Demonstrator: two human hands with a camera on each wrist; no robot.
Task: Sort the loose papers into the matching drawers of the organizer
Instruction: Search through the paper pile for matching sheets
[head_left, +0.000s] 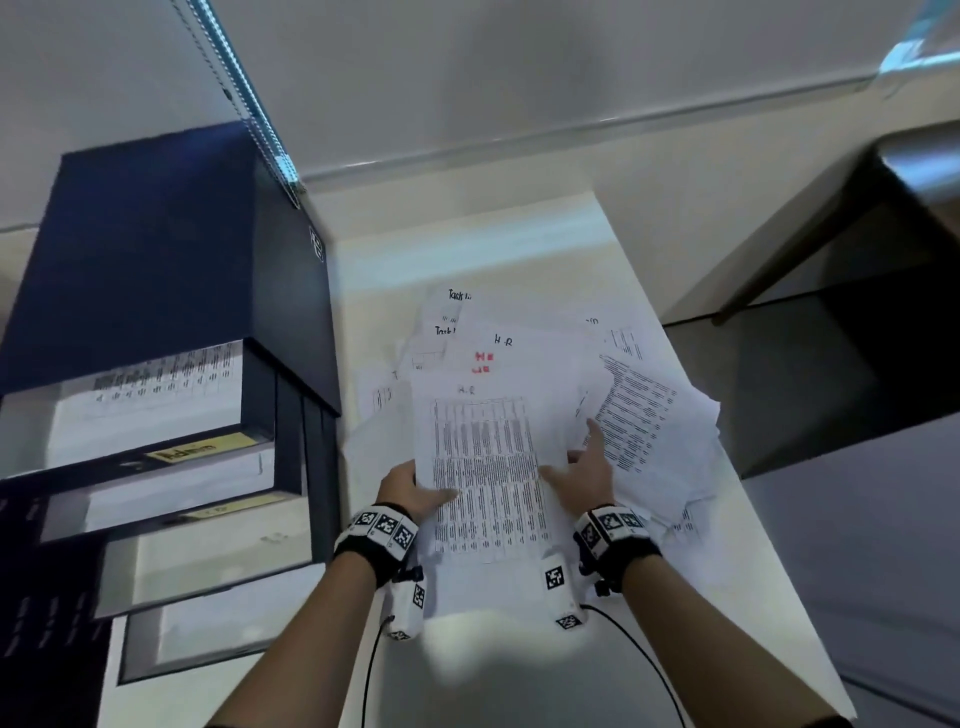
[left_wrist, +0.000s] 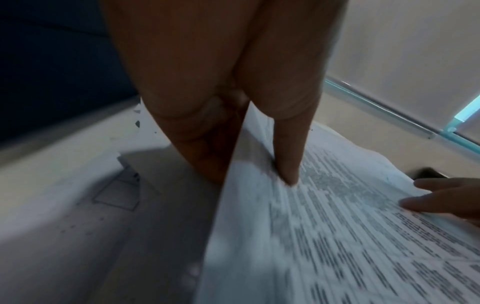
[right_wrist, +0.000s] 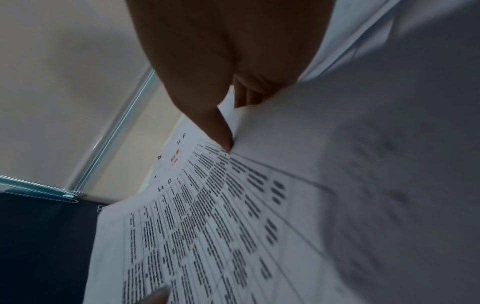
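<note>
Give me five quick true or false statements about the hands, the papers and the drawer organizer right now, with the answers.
1. The left hand holds the printed sheet by its left edge. True.
2. The right hand grips a pen. False: its fingers touch only papers.
3. The organizer stands to the right of the paper pile. False: it stands to the left.
4. Several drawers are pulled out. True.
5. The sheet is blank. False: it carries a printed table under a handwritten heading.
</note>
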